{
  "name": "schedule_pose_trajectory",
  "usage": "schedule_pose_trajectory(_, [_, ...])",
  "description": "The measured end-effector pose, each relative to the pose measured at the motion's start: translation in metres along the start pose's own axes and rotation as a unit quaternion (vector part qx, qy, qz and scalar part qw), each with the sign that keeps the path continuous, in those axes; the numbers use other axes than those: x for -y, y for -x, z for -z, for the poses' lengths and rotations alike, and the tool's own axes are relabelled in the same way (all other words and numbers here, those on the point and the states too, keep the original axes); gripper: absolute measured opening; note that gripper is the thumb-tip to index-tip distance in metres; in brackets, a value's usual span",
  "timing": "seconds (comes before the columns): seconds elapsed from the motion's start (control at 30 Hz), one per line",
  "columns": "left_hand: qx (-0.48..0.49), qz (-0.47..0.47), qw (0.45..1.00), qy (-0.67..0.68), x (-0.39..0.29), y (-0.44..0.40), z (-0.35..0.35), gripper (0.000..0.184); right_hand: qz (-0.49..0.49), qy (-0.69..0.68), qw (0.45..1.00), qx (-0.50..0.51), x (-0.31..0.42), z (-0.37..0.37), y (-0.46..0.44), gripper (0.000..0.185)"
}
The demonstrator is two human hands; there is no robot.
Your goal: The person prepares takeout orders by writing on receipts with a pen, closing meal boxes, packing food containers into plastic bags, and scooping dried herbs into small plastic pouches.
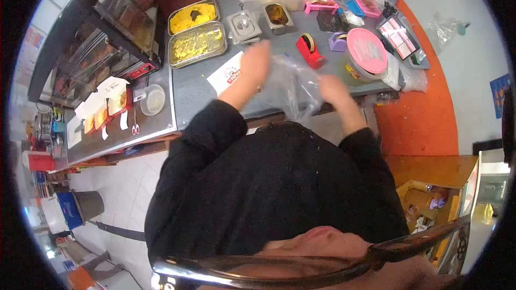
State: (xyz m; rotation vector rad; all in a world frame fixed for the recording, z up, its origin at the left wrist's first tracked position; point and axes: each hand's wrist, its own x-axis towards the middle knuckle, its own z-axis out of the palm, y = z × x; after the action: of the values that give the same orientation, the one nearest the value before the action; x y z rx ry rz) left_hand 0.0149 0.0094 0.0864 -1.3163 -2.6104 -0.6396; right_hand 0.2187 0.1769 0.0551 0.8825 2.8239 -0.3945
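A clear plastic bag (294, 88) stretches between my two hands, over the front edge of the grey table. My left hand (255, 65) is closed at the bag's left side; motion blurs its fingers. On the other side, my right hand (334, 90) is closed on the bag's edge, also a little blurred. Beneath my left wrist lies a white paper box (227, 75) with red and black print, partly hidden by the hand. Just beyond the bag stands a red tape dispenser (310, 51).
Two metal trays of yellow food (197, 44) sit at the back left, beside a glass display warmer (102, 37). Filled boxes (102, 110), scissors (135, 123) and a clear tub (152, 99) are on the left. A pink-lidded container (366, 51) stands right, near a purple dispenser (337, 42).
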Motion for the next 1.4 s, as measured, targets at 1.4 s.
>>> schedule_pose_trajectory(1.4, [0.019,0.373,0.855,0.36,0.048,0.29,0.061,0.018,0.427,-0.127,0.879,0.169,0.041,-0.031,0.0,0.022])
